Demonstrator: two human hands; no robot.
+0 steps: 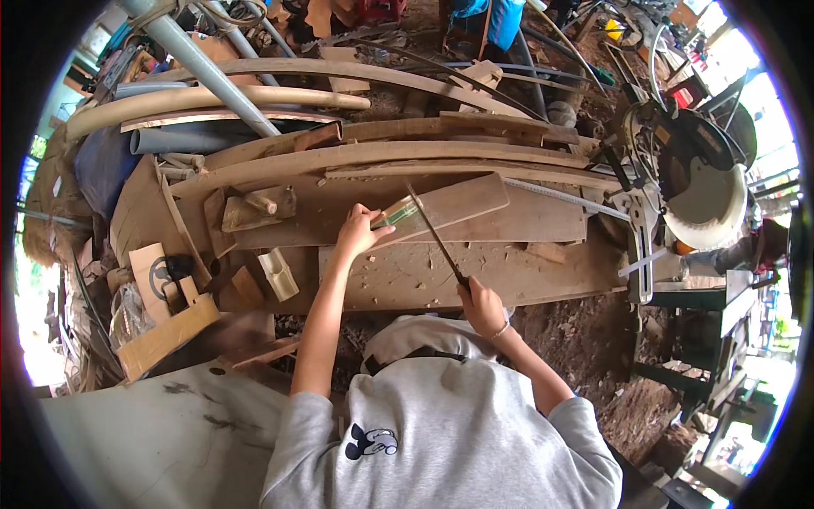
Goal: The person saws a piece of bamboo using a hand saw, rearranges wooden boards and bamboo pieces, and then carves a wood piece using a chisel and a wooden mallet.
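My left hand [363, 227] is closed around the left end of a short piece of green bamboo [398, 214], its thumb stretched along the near side. Beneath the bamboo lies a flat wooden board [475, 199] with a rounded right end. In my right hand [483, 307], closed on the handle, is a long narrow knife [439, 241] with a dark blade. Pointing away and to the left, the blade crosses the right end of the bamboo. Whether its edge cuts into the bamboo is too small to tell. A pale split bamboo piece [277, 274] lies left of my left arm.
Shavings litter the wooden bench plank [407, 276]. A wood block [259, 209] sits at its left. Long curved timbers [381, 155] and grey pipes [212, 76] lie beyond. At the right stands a circular saw machine [699, 170]; a cardboard piece [170, 335] is near left.
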